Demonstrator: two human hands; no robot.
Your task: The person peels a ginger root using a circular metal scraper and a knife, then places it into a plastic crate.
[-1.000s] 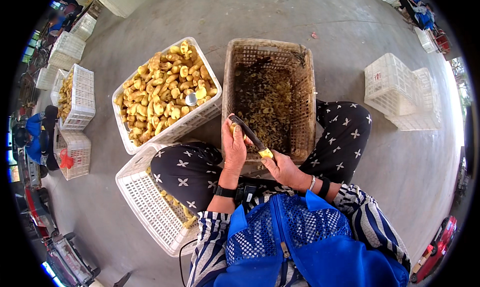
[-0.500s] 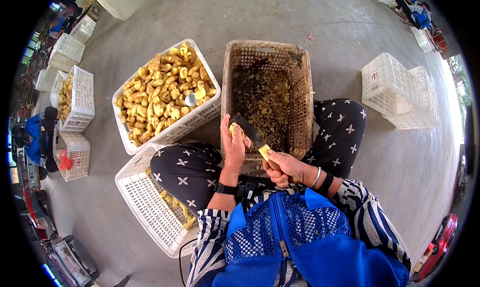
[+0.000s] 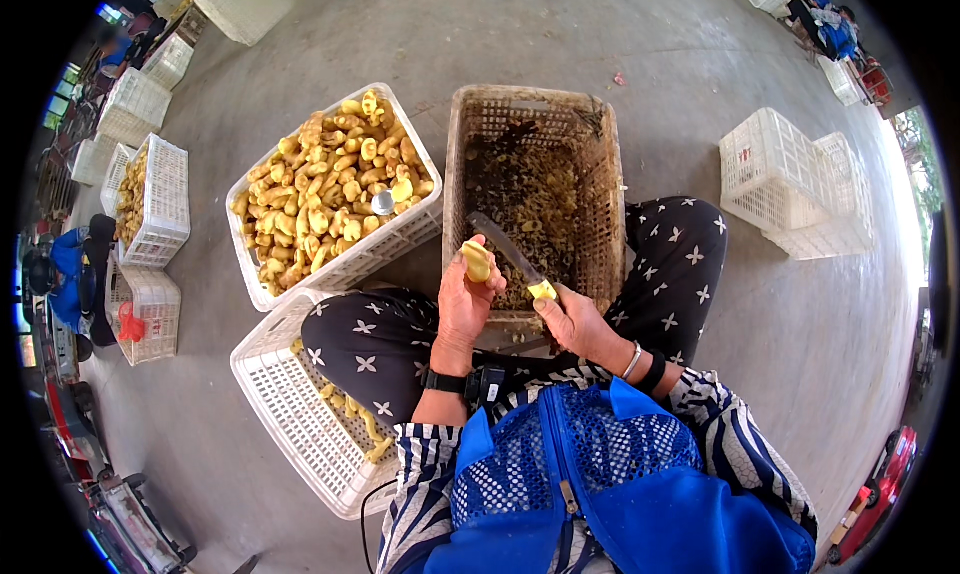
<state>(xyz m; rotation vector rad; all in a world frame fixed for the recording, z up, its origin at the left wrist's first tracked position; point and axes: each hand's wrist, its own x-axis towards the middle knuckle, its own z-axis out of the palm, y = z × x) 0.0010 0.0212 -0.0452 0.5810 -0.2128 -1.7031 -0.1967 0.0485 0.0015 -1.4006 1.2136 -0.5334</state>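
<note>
A white slatted crate (image 3: 262, 292) sits far left of the person's knees, heaped with pale yellow peeled ginger pieces (image 3: 325, 189); a small shiny metal object (image 3: 383, 203) lies on the heap. Just right of it, straight ahead, a brown woven-plastic basket (image 3: 600, 184) holds dark, dirt-coloured peelings and scraps (image 3: 525, 194). A second white crate (image 3: 290, 414) lies near, tucked under the left knee, with a few yellow pieces (image 3: 355, 414) showing on its floor. Farther left stand more white crates, one (image 3: 172, 199) filled with yellowish ginger and another (image 3: 150, 314) holding something red (image 3: 128, 326). Empty-looking white crates (image 3: 790, 179) are stacked on the right, well apart from the person. No readable labels or signs can be made out.

The left hand (image 3: 468, 299) is closed around a piece of ginger (image 3: 476, 262), holding it upright over the near rim of the brown basket; the piece is smooth, pale yellow and rounded. The right hand (image 3: 572, 319) grips the yellow handle of a knife (image 3: 505, 254), whose dull grey blade angles up and left, reaching the ginger.
</note>
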